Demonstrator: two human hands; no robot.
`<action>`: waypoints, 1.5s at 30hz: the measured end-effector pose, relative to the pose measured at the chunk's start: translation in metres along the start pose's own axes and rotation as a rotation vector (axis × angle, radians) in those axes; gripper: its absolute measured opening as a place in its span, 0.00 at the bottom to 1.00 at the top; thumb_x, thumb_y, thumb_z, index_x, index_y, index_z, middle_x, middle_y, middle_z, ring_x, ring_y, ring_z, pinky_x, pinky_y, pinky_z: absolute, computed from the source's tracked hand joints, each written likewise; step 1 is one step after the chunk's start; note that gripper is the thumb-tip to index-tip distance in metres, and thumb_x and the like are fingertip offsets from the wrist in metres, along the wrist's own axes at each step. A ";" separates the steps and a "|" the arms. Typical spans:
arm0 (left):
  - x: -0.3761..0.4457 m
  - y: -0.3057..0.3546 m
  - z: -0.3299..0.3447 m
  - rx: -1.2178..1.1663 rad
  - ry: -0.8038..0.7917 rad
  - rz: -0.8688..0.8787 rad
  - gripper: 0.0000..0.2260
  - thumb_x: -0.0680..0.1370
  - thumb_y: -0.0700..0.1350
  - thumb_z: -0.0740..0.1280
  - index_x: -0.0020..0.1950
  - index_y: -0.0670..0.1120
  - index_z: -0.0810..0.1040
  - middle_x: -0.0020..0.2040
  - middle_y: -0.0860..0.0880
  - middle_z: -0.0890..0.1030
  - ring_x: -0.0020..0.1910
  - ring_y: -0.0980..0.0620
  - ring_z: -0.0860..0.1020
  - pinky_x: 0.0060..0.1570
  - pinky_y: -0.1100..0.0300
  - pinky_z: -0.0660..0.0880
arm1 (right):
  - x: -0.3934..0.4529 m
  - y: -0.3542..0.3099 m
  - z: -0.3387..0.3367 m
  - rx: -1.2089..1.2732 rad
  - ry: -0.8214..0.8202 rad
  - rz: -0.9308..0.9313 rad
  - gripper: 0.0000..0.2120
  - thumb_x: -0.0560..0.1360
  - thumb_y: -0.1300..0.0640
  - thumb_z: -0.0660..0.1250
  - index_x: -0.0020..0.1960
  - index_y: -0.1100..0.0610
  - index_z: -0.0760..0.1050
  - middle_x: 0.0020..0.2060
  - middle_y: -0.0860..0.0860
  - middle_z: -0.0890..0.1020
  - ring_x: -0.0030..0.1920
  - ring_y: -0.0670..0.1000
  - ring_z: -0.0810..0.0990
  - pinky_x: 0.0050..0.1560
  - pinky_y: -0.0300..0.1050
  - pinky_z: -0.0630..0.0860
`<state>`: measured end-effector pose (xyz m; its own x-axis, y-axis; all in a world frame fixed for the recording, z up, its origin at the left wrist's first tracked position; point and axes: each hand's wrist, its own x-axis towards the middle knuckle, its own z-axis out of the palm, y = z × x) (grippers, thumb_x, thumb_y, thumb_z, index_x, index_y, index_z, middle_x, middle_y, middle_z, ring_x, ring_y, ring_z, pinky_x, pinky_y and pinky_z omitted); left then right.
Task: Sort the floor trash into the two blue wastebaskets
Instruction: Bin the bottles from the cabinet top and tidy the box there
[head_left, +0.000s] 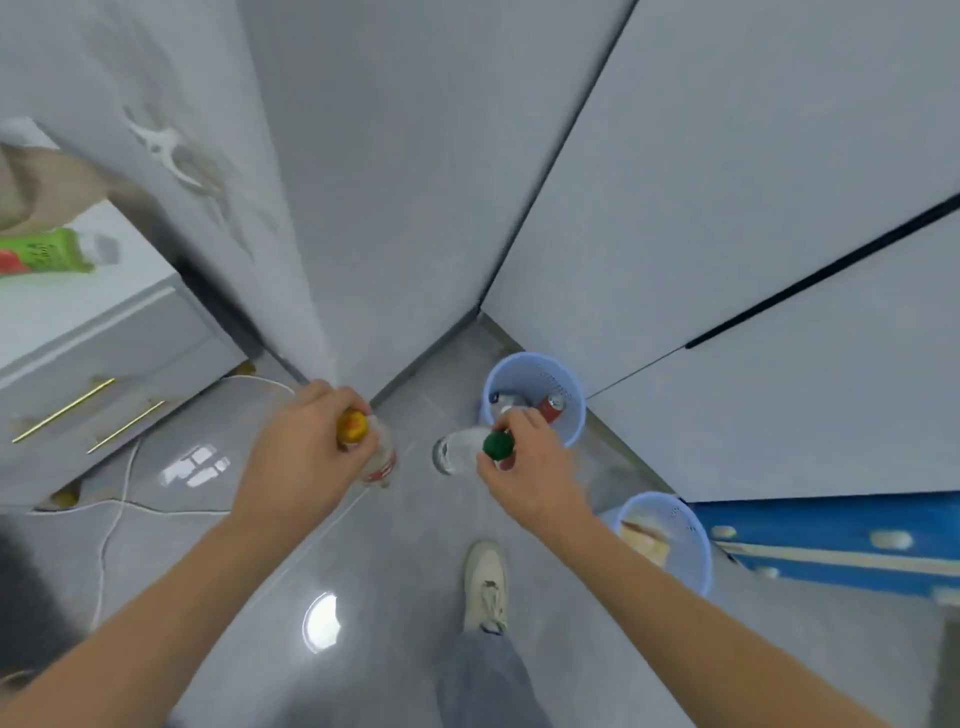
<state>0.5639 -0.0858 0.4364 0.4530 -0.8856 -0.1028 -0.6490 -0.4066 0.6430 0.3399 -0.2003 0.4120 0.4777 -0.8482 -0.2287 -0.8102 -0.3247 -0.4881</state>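
Note:
My left hand grips a clear plastic bottle with a yellow cap and a red label, held above the grey floor. My right hand grips a second clear bottle with a dark green cap, lying sideways just left of the far blue wastebasket. That basket holds a red can and another container. The near blue wastebasket stands to the right of my right forearm and holds pale paper or cardboard scraps.
Grey cabinet walls rise ahead and to the right. A white drawer unit with gold handles stands at left, a green bottle lying on top. A white cable trails over the floor. A blue box sits at right. My shoe is below.

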 end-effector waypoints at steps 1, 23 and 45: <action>0.012 0.014 0.025 -0.024 -0.015 -0.010 0.06 0.74 0.46 0.74 0.47 0.52 0.79 0.44 0.53 0.77 0.42 0.53 0.76 0.44 0.50 0.77 | 0.008 0.026 -0.007 0.003 0.014 0.037 0.11 0.73 0.51 0.70 0.51 0.51 0.70 0.49 0.47 0.74 0.43 0.50 0.75 0.39 0.39 0.69; 0.227 0.048 0.396 0.224 -0.423 -0.072 0.14 0.78 0.48 0.72 0.62 0.47 0.77 0.58 0.46 0.73 0.50 0.40 0.79 0.47 0.50 0.75 | 0.247 0.318 0.077 -0.089 -0.202 0.117 0.17 0.75 0.50 0.72 0.60 0.54 0.74 0.57 0.54 0.75 0.53 0.57 0.78 0.50 0.51 0.77; -0.026 -0.041 -0.048 0.004 0.075 -0.231 0.07 0.78 0.53 0.65 0.54 0.55 0.78 0.46 0.56 0.78 0.47 0.54 0.79 0.47 0.54 0.77 | 0.036 -0.133 0.034 0.062 -0.153 -0.296 0.04 0.73 0.48 0.68 0.46 0.47 0.77 0.35 0.42 0.80 0.37 0.44 0.79 0.43 0.48 0.79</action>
<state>0.6075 -0.0357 0.4491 0.6340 -0.7496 -0.1900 -0.5251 -0.5977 0.6058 0.4759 -0.1735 0.4404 0.7388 -0.6464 -0.1908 -0.6084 -0.5179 -0.6014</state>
